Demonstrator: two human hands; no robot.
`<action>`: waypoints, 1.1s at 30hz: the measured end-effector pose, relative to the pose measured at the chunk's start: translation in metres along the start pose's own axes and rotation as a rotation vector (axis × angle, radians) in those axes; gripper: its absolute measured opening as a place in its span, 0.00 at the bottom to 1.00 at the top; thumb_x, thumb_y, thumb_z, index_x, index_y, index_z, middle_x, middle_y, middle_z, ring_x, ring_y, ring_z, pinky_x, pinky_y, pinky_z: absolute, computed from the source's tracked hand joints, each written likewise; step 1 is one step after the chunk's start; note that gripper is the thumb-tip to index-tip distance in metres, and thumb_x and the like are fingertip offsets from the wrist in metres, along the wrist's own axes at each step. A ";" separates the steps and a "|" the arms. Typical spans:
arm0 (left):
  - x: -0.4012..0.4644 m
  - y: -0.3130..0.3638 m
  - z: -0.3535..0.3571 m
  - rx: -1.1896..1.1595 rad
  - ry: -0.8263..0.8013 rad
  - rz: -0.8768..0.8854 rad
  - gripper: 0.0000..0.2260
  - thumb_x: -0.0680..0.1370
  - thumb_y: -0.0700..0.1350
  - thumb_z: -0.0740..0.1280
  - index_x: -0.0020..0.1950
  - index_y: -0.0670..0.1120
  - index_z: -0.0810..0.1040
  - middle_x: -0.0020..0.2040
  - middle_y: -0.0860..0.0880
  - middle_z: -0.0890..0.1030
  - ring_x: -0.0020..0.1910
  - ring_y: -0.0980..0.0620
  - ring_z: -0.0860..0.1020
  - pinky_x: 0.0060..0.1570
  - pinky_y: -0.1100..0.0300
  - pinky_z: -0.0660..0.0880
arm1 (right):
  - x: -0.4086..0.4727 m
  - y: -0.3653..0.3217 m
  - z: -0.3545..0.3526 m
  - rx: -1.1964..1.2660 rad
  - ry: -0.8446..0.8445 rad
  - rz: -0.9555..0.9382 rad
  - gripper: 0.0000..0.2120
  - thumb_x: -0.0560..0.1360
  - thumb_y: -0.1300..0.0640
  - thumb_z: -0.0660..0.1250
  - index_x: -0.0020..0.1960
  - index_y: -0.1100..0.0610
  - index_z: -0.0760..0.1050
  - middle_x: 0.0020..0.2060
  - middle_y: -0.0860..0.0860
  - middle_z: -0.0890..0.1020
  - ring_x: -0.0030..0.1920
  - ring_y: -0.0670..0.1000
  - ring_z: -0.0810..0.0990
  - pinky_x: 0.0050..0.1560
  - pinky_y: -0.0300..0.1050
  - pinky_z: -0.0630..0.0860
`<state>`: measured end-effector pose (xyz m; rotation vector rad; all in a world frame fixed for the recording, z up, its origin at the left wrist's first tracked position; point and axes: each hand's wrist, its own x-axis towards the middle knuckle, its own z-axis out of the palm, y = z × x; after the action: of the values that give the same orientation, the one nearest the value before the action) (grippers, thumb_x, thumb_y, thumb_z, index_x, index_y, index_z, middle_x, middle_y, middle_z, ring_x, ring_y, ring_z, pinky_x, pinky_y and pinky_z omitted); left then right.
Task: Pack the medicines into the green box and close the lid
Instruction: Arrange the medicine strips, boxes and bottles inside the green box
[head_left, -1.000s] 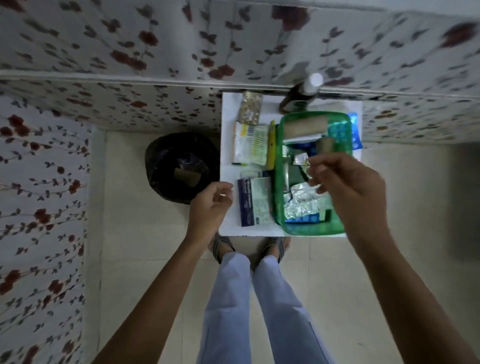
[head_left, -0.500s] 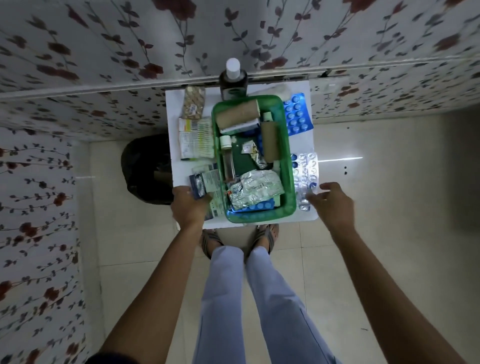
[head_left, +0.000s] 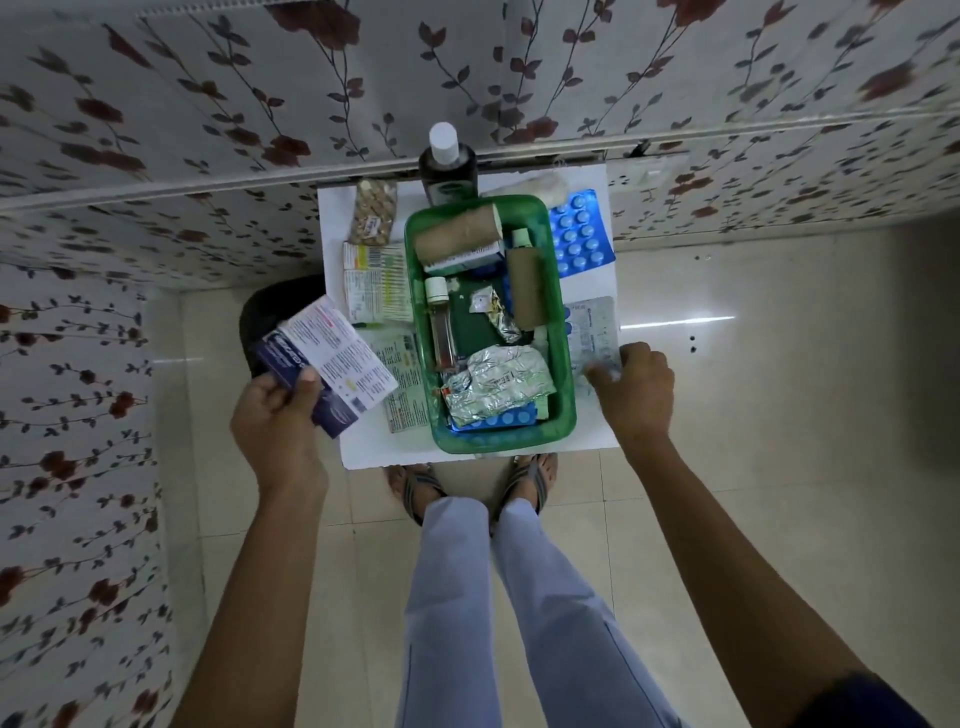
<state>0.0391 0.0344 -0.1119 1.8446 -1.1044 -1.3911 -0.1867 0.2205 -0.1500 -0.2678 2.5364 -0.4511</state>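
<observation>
Green box (head_left: 563, 374): your left hand (head_left: 275, 410) grips a medicine carton (head_left: 327, 364) for loading; right hand (head_left: 636, 387) pinches a foil strip (head_left: 592, 327).

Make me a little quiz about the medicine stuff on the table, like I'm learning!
1. True or false: the left hand holds a blue and white carton.
2. What does the right hand touch? A) dark bottle B) silver blister sheet C) brown roll
3. Fill in: the green box is ____, no lid on it.

Key: 1 true. 2 B. 3 open.
</observation>
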 end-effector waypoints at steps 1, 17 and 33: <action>0.000 0.005 -0.001 -0.051 -0.001 0.001 0.07 0.73 0.38 0.69 0.43 0.50 0.77 0.44 0.52 0.81 0.47 0.51 0.81 0.48 0.54 0.79 | 0.003 -0.002 -0.003 0.059 -0.044 0.019 0.18 0.74 0.52 0.66 0.55 0.65 0.71 0.54 0.63 0.79 0.52 0.62 0.77 0.45 0.50 0.74; -0.031 0.023 0.029 -0.199 -0.195 -0.001 0.07 0.75 0.36 0.66 0.51 0.45 0.77 0.50 0.48 0.82 0.48 0.52 0.81 0.49 0.54 0.81 | -0.042 -0.034 -0.089 0.367 0.099 -0.231 0.11 0.79 0.61 0.58 0.60 0.57 0.71 0.48 0.50 0.80 0.41 0.41 0.77 0.38 0.26 0.70; -0.021 0.023 0.016 -0.158 -0.152 0.004 0.09 0.74 0.37 0.67 0.54 0.42 0.77 0.47 0.51 0.82 0.47 0.53 0.82 0.47 0.55 0.81 | -0.026 -0.095 -0.060 -0.101 -0.166 -0.551 0.10 0.75 0.62 0.63 0.54 0.59 0.78 0.50 0.58 0.83 0.49 0.58 0.80 0.47 0.38 0.70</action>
<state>0.0149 0.0416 -0.0874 1.6469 -1.0384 -1.5904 -0.1891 0.1556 -0.0543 -1.0115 2.3011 -0.4789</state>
